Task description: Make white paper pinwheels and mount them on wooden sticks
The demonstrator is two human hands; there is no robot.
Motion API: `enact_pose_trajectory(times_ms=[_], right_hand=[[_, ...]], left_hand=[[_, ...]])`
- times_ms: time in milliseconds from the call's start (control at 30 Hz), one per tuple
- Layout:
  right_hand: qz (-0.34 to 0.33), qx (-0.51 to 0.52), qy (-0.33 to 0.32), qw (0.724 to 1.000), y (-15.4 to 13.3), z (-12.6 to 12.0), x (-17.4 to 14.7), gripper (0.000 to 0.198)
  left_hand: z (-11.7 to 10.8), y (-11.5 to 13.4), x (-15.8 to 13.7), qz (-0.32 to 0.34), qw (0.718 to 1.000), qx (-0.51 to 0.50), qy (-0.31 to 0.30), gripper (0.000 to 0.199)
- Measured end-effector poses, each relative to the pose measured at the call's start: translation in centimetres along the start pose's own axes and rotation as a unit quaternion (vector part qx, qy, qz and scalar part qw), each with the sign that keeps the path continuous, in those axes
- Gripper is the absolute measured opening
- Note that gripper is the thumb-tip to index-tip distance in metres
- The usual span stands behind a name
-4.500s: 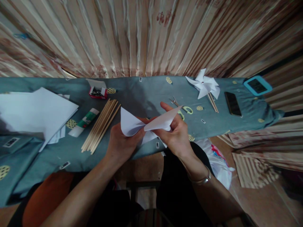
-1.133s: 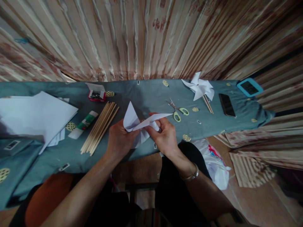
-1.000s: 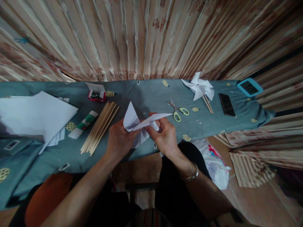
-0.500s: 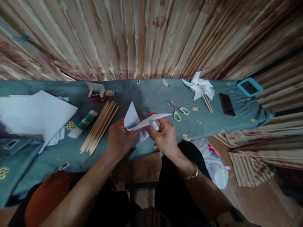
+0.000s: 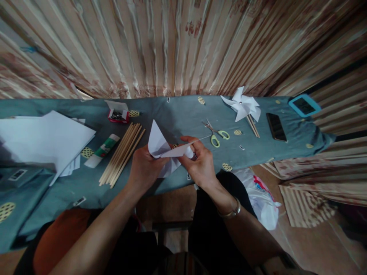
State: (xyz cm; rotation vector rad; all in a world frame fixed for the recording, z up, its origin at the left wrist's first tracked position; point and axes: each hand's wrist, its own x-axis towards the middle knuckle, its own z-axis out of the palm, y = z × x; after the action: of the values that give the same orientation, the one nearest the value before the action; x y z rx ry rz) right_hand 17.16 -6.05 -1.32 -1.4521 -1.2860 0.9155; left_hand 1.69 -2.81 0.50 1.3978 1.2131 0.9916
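Observation:
Between my two hands, over the table's near edge, is a white paper pinwheel [image 5: 158, 143] with cut, bent flaps. My left hand [image 5: 145, 164] grips its left side, thumb along the paper. My right hand [image 5: 198, 159] pinches the right side, where one flap curls over and a pointed flap sticks out to the right. The fingers partly hide the pinwheel's middle. Left of my hands lies a bundle of wooden sticks [image 5: 122, 154]. Green-handled scissors [image 5: 215, 134] rest open on the cloth beyond my right hand.
A finished-looking pinwheel [image 5: 241, 105] on sticks lies at the back right, near a phone [image 5: 276, 126] and a blue-framed device [image 5: 304, 105]. At left are paper sheets [image 5: 69, 131], a glue stick [image 5: 102, 151] and a red box of small metal pieces [image 5: 118, 115]. A plastic bag [image 5: 262, 198] sits below.
The left flap of the paper has tipped slightly left and opened wider. The right pointed flap has tilted, showing its face lower down. Both hands keep their hold.

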Motion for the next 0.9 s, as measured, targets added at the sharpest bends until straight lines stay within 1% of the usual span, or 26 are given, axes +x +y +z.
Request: enact_pose_trajectory(times_ms=[133,367,500,667,833,900], right_hand=[[0.012,-0.004,0.002,1.000,0.1,0.0,0.0,0.037],[0.014,-0.008,0.004,1.000,0.6,-0.1,0.0,0.041],[0.014,0.010,0.006,1.000,0.5,-0.1,0.0,0.041],[0.016,0.055,0.006,0.998,0.3,-0.1,0.1,0.040],[0.016,0.043,0.013,0.999,0.2,-0.6,0.3,0.040],[0.009,0.037,0.019,0.999,0.2,-1.1,0.3,0.041]], left_hand=[[0.0,-0.4,0.1,-0.020,0.999,-0.025,-0.005,0.014],[0.2,-1.1,0.0,-0.050,0.992,-0.116,-0.023,0.013],[0.3,-1.0,-0.1,-0.067,0.986,-0.151,-0.025,0.018],[0.3,-0.9,-0.1,-0.085,0.982,-0.163,-0.033,0.023],[0.1,-0.8,-0.2,-0.106,0.975,-0.185,-0.062,0.028],[-0.2,-0.6,-0.2,-0.103,0.973,-0.196,-0.069,0.031]])
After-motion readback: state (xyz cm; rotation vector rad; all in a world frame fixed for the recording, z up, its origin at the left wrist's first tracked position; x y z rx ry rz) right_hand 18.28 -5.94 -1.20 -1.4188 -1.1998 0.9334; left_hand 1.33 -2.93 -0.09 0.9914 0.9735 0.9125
